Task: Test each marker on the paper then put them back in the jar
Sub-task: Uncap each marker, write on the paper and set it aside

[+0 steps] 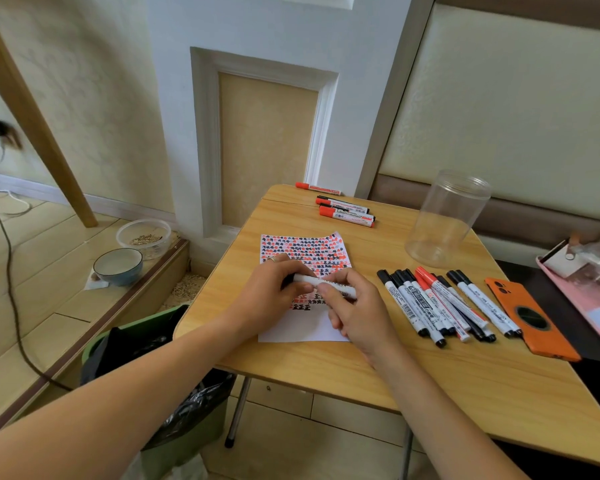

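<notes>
No print could be read: the labels and barcodes on the markers (437, 306) right of the grip were too small, and the paper (305, 251) bore only scribbles.

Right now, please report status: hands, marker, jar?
Left hand and right hand both grip one marker over the paper. Jar holds no markers. Nothing blocking.

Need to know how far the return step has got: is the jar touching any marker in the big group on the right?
Apart. The head view shows bare table between the jar and the marker group's caps.
</notes>
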